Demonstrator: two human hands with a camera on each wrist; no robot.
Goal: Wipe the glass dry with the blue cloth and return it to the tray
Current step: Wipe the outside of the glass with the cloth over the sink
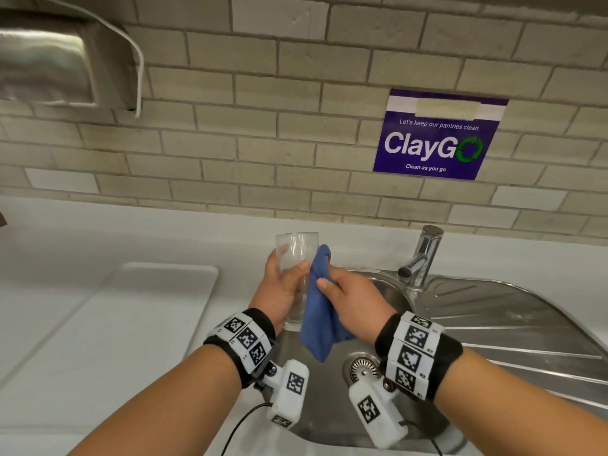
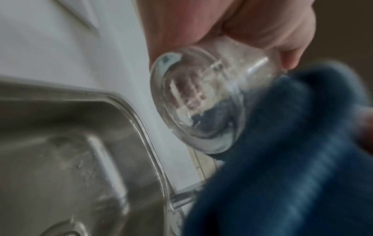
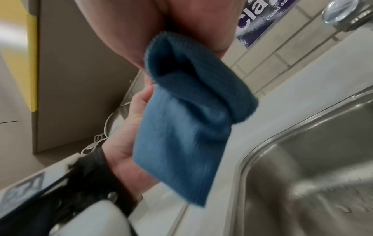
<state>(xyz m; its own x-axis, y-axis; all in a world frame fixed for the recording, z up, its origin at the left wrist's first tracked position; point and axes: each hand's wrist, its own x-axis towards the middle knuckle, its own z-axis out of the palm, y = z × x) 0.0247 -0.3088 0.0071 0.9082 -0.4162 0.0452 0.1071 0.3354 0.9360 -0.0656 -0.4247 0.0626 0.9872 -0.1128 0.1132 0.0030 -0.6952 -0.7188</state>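
A clear tall glass [image 1: 297, 258] stands upright in my left hand [image 1: 282, 287], held above the sink's left edge with fingers and thumb wrapped round its lower half. Its thick base [image 2: 193, 102] faces the left wrist camera. My right hand [image 1: 345, 291] grips the blue cloth [image 1: 320, 311] and holds it against the glass's right side; the cloth [image 3: 181, 127] hangs folded below the hand. The blue cloth [image 2: 292, 151] touches the glass's base side in the left wrist view. The white tray [image 1: 138, 324] lies on the counter to the left.
A steel sink [image 1: 388, 297] with a drain [image 1: 362, 366] lies below the hands. A chrome tap [image 1: 422, 255] stands behind it and a ribbed draining board [image 1: 513, 324] runs right. A tiled wall with a purple sign [image 1: 437, 136] is behind. A metal dispenser [image 1: 59, 60] hangs upper left.
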